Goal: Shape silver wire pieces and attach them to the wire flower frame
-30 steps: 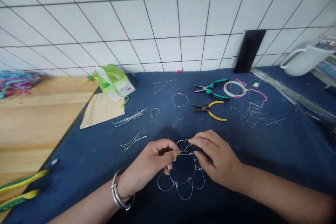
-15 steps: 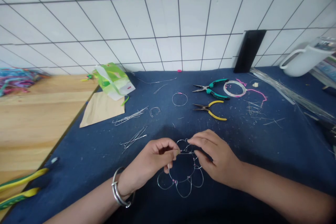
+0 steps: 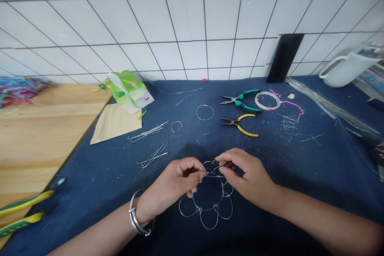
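A wire flower frame, a ring with rounded petal loops around it and small pink beads at the joints, is between my hands near the front of the blue cloth. My left hand pinches the ring at its upper left, thumb against the fingers. On the upper right, my right hand has thumb and fingertips closed on a curved petal wire. The exact wire ends are hidden behind the fingertips. Beyond my hands lies a smaller wire ring with a pink bead on it.
Teal-handled pliers and yellow-handled pliers lie behind my right hand. Left are cut wire pieces, a brown paper sheet and a green packet. A bead dish and a white jug stand at the right.
My right thumb has closed toward the fingers onto the petal wire, where it was apart before. My left hand keeps its pinch in nearly the same place.
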Motion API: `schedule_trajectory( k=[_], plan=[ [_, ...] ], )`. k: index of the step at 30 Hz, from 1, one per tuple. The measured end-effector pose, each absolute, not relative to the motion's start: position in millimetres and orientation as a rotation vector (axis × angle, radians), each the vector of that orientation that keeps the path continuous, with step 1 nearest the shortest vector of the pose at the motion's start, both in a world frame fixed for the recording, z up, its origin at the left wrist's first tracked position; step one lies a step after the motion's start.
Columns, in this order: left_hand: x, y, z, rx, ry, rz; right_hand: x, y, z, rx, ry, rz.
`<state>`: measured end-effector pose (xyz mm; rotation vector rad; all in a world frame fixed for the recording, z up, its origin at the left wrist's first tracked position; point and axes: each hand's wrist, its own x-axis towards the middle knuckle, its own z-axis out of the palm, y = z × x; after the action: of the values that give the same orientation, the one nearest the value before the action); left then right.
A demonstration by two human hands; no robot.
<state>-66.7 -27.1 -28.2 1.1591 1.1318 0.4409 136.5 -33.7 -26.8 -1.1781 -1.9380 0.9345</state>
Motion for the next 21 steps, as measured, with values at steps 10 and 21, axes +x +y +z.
schedule_trajectory(
  k=[10, 21],
  plan=[
    [-68.4, -27.2, -26.3, 1.119, 1.103, 0.463, 139.2, -29.8, -18.2, -1.293, -1.598, 1.546],
    [-72.7, -27.1, -25.8, 1.118, 1.070, 0.437, 138.4, -32.7, -17.2, -1.289, -1.831, 1.248]
  ],
)
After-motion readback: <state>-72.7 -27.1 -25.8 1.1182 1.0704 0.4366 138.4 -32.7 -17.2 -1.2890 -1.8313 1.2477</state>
